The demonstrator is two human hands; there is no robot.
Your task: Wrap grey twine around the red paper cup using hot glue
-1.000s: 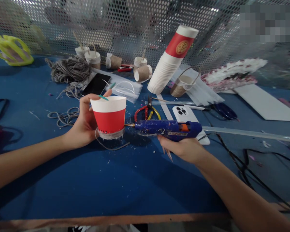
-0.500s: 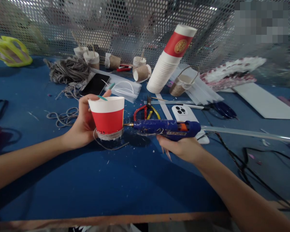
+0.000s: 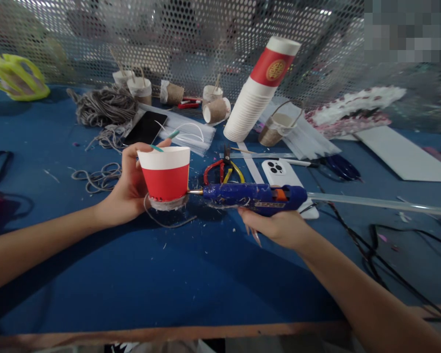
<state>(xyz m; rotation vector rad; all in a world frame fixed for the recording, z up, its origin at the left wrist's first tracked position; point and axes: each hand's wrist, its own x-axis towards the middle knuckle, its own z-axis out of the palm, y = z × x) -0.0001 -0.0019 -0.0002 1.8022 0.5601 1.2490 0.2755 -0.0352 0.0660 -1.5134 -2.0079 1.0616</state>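
Note:
My left hand (image 3: 130, 189) is closed around the left side of a red and white paper cup (image 3: 166, 182), its thumb and fingers partly hidden behind it. Grey cord (image 3: 168, 203) is wrapped around the cup's base, and a loose end trails below to the right. In my right hand (image 3: 275, 226) is a blue hot glue gun (image 3: 255, 197), held level, with a long clear glue stick (image 3: 375, 202) out of its back. The gun's metal nozzle (image 3: 194, 192) points left and meets the cup's lower right side, just above the cord.
Behind the hands stand a leaning stack of paper cups (image 3: 248, 103), red-and-yellow pliers (image 3: 226, 166), a white phone (image 3: 284, 176) and a black phone (image 3: 146, 128). A grey cord bundle (image 3: 103, 108) lies back left. Black cable (image 3: 369, 250) loops on the right.
The cup has shifted slightly right and tilted a little, so its lower side now meets the nozzle. The glue gun has barely moved.

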